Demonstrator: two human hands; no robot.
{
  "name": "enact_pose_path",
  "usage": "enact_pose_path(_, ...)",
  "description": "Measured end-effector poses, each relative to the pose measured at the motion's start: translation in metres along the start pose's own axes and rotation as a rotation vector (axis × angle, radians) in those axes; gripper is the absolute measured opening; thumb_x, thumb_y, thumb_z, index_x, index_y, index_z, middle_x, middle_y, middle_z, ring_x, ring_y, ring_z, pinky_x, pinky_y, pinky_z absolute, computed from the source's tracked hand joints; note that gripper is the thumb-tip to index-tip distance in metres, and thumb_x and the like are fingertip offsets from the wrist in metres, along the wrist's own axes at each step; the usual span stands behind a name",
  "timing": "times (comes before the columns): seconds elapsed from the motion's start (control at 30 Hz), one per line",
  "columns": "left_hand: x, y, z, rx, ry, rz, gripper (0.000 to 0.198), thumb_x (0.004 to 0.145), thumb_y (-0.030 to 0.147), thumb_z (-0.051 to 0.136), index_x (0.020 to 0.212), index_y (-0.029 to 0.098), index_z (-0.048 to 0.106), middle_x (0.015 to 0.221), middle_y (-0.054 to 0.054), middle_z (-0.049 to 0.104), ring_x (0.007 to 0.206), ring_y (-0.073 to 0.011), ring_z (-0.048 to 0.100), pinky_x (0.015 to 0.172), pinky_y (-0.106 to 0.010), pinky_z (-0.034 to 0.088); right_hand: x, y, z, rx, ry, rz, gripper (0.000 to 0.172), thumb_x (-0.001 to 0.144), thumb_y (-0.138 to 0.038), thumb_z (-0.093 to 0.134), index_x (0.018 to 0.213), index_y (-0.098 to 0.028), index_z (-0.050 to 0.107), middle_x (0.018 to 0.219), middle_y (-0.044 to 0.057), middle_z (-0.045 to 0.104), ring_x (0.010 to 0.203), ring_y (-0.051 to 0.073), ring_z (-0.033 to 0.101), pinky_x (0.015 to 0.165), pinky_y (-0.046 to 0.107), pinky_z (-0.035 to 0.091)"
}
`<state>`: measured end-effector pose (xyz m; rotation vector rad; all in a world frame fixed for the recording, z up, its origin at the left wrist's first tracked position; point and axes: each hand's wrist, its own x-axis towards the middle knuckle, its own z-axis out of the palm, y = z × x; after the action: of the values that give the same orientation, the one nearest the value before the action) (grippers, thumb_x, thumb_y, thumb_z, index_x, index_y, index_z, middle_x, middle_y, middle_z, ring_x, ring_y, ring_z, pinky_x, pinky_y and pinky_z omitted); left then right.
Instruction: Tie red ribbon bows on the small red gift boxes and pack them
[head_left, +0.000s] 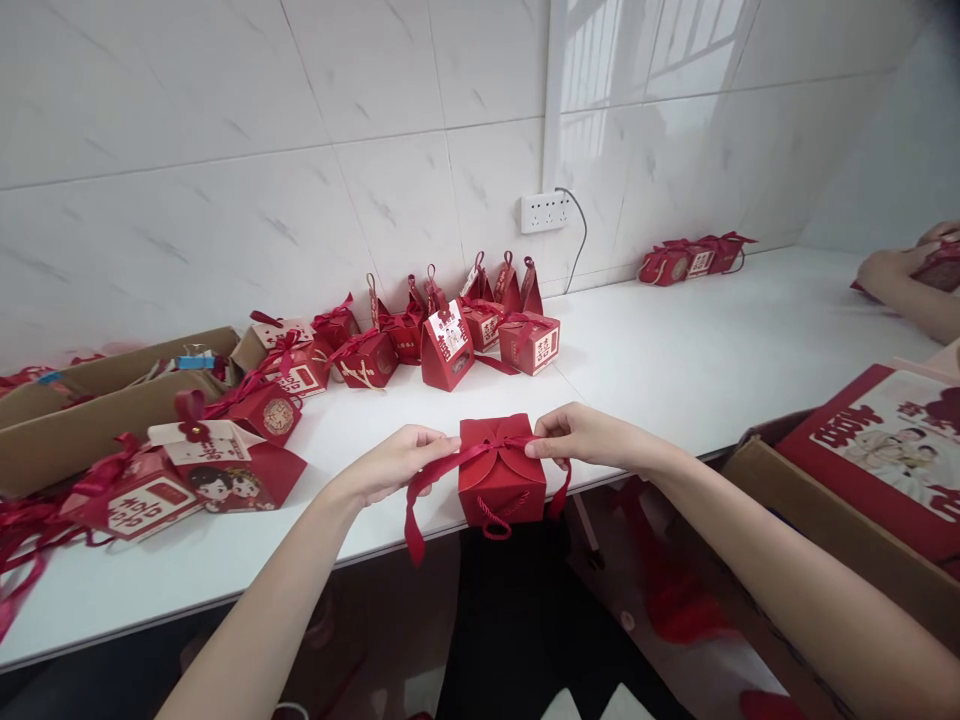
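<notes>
A small red gift box [501, 478] with petal-shaped top flaps stands at the near edge of the white table [712, 350]. A red ribbon [442, 480] runs across its top. My left hand [397, 462] pinches the ribbon on the box's left side, and the loose end hangs down past the table edge. My right hand [577, 436] pinches the ribbon at the box's right top corner, with another end hanging below it. Both hands are closed on the ribbon, pulling it outward.
Several finished red gift boxes [450, 340] with ribbons and tags stand along the wall. More lie at the left beside a brown carton [97, 400]. Another carton [847, 520] with red printed cards sits at the right. Another person's hands [900, 275] work at the far right. Red boxes [694, 258] lie near a wall socket [545, 211].
</notes>
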<state>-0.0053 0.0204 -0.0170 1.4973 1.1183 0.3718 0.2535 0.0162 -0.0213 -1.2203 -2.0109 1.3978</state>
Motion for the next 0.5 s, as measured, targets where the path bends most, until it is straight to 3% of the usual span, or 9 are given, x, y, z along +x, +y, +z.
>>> enact_pose_path(0.13,-0.001,-0.008,-0.002,0.032,-0.100,0.038,0.037,0.076,0.047,0.063,0.061,0.014,0.055,0.051,0.005,0.041,0.049,-0.0068,0.035,0.049,-0.022,0.028,0.001,0.004,0.000,0.037,-0.003,0.014,0.034,0.073,-0.048,0.064,0.060,-0.018,0.054,0.051,-0.004,0.049,0.050,0.009,0.042,0.051,0.025,0.031)
enact_pose_path(0.3,0.000,-0.017,-0.001,-0.218,-0.118,0.054,0.034,0.074,0.043,0.067,0.061,0.015,0.052,0.056,0.004,0.047,0.054,-0.0073,0.044,0.057,-0.022,0.038,0.001,0.008,-0.001,0.017,-0.004,0.046,0.036,0.070,-0.050,0.066,0.060,-0.017,0.056,0.053,-0.004,0.050,0.052,0.010,0.042,0.053,0.025,0.032)
enact_pose_path(0.5,0.007,-0.043,0.006,-0.434,-0.153,0.113,0.041,0.070,0.042,0.072,0.058,0.017,0.043,0.042,0.010,0.031,0.039,-0.0031,0.026,0.046,-0.019,0.033,-0.003,0.012,0.001,0.032,0.007,0.027,0.035,0.070,-0.049,0.066,0.065,-0.016,0.058,0.058,-0.003,0.050,0.056,0.010,0.041,0.055,0.026,0.031)
